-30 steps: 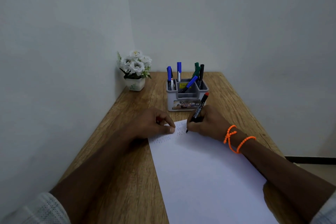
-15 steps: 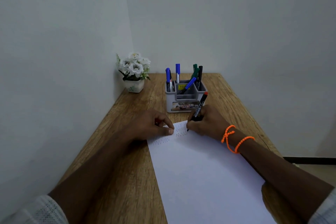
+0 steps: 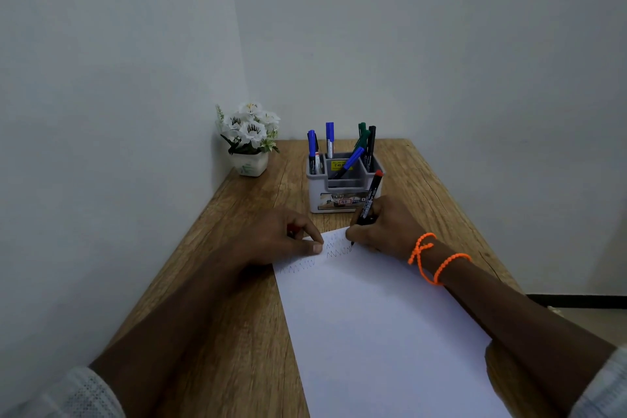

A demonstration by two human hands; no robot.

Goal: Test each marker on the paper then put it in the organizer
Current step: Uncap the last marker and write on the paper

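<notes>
While the left hand (image 3: 281,241) pins the paper (image 3: 373,316), the right hand's (image 3: 386,231) grip on the marker (image 3: 369,200) has lengthened the zigzag (image 3: 339,251); organizer (image 3: 342,204) next.

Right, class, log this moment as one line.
right hand: scribbling, red-capped marker | left hand: pinning paper | organizer: holds six markers

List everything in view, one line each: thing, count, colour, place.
table: one, wood brown, set in the wall corner
paper: one, white, faint zigzags at its far end
organizer: one, grey, beyond the paper
markers in organizer: about six; blue, green, black
flower pot: one, white flowers, far left corner
marker: one, black with red end, tip on paper
bracelets: orange, right wrist
left hand: pressing the paper
right hand: holding the marker
</notes>
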